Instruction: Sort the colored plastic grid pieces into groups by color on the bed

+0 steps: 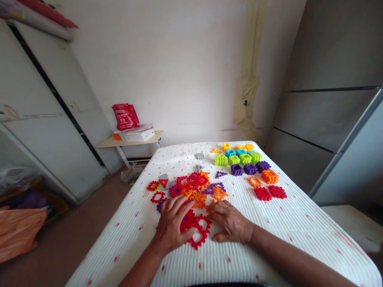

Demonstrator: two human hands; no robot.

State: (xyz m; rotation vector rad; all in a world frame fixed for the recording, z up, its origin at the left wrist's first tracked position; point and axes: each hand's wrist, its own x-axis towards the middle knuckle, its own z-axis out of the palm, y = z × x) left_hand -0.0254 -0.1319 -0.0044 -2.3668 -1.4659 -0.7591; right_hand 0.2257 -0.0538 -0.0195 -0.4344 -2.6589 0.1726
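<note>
My left hand point(173, 223) rests palm down with its fingers spread over the near left part of a loose pile of toothed plastic building tiles. Red tiles point(203, 224) lie between my two hands, some partly covered by the left one. My right hand point(229, 222) lies at the pile's right edge, thumb apart and fingertips curved towards orange tiles point(196, 198). Neither hand grips a tile that I can see. Purple tiles point(208, 189) and more red tiles point(193, 182) are mixed in the pile beyond the hands.
Tiles stand in stacks by colour at the right: yellow point(226, 146), blue point(230, 153), green point(220, 160), purple point(236, 170), orange point(270, 176), red point(262, 193). Grey tiles point(199, 156) lie farther back. All are on a white quilted surface point(134, 235); a side table point(155, 137) stands beyond.
</note>
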